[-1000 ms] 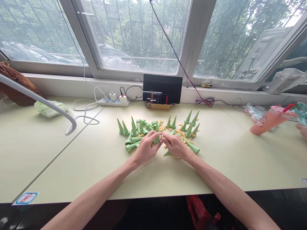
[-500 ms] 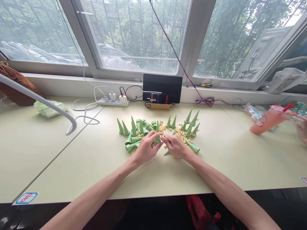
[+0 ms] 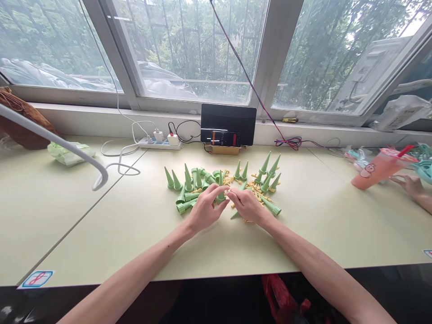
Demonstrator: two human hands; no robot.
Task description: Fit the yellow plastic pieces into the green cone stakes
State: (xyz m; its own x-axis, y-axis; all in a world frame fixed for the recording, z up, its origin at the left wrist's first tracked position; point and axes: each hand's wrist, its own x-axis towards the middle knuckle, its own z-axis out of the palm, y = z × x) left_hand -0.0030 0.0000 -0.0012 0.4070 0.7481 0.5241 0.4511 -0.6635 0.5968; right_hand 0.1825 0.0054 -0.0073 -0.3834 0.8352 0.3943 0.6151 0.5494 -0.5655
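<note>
My left hand (image 3: 206, 208) is curled with thumb and forefinger around a green plastic cone spike (image 3: 220, 179), which points upward. Close against it, my right hand (image 3: 247, 204) has its fingers pinched together at the left hand's fingertips; whatever they grip is hidden. Loose green cone spikes (image 3: 186, 206) lie heaped left of my hands, some standing on their wide ends. Small yellow plastic pieces (image 3: 260, 189) are scattered around my right hand, with another green spike (image 3: 272, 206) lying beside it.
Upright green spikes (image 3: 265, 163) stand at the back right of the pile. Behind are a phone (image 3: 225, 138) before a dark tablet (image 3: 232, 118) and a power strip (image 3: 160, 143). At right, another person's hand (image 3: 410, 185) is near a tilted pink drink cup (image 3: 380, 168).
The green spike at my left hand has shifted very slightly left; my hands stay almost in place. The other person's hand has come further into view at the right, beside teal items.
</note>
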